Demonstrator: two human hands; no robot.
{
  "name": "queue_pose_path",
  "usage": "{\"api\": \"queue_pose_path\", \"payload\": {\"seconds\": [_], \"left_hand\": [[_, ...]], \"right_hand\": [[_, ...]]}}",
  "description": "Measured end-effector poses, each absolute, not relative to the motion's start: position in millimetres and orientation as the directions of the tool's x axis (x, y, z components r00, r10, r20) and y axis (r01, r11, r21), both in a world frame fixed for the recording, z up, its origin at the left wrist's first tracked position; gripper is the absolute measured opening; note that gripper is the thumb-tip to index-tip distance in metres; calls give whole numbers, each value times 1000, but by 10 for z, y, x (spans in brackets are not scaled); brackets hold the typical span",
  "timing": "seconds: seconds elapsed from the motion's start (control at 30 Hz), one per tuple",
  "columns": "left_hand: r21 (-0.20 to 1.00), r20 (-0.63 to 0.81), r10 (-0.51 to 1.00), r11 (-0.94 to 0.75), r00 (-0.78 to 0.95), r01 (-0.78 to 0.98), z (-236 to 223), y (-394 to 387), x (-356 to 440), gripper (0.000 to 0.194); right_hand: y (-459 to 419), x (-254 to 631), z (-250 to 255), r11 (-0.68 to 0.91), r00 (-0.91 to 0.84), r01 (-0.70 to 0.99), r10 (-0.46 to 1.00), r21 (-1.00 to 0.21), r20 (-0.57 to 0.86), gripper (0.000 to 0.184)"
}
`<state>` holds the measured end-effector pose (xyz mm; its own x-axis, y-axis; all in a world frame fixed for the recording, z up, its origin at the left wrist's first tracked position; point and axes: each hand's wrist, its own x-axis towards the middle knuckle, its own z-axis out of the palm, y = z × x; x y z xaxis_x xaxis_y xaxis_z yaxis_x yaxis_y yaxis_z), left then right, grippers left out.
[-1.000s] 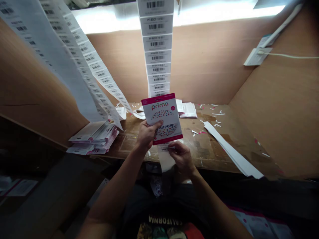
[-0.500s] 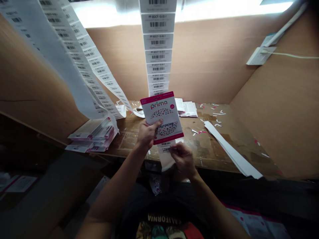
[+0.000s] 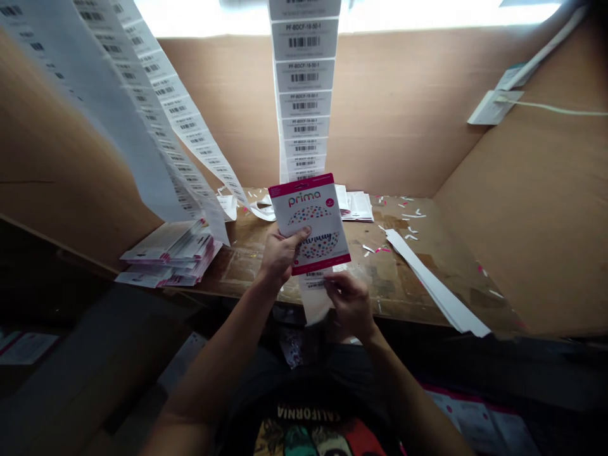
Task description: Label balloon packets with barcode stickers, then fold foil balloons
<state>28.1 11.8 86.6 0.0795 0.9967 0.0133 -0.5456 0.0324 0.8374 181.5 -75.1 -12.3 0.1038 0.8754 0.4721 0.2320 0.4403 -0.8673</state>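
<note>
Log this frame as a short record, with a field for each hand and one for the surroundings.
Left hand: grips a Prima card pack, held upright
Right hand: pinches a barcode label strip below the pack's lower edge
Rest: stacked pink-edged packs on a wooden workbench; long barcode strips hanging above; white paper strips

A flat stack of paper card packets on the left of a wooden workbench, long white paper strips on its right, loose white papers behind, a white barcode label strip hanging further back, a printed card packet in front.
</note>
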Motion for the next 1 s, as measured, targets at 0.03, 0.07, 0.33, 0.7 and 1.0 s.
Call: {"api": "queue_pose_path", "payload": {"seconds": [0.03,0.07,0.33,0.7,1.0], "left_hand": [[835,13,997,31,76,-549,862,118,279,53],[834,8,997,33,72,-551,856,116,277,54],[821,-40,997,67,59,-567,768,104,314,54],[934,-27,999,41,45,-356,693,35,108,52],[947,-64,992,95,107,-307,686,-267,52,54]], "right_hand": [[-766,1819,-116,464,94,299,855,-834,510,6],[-785,1821,-109,481,90,356,836,-801,542,7],[-947,1768,-157,506,108,488,774,-711,624,13],[-799,2164,696,462,276,383,769,-800,576,15],[-268,1888,526,326,318,261,860,-909,400,54]]}}
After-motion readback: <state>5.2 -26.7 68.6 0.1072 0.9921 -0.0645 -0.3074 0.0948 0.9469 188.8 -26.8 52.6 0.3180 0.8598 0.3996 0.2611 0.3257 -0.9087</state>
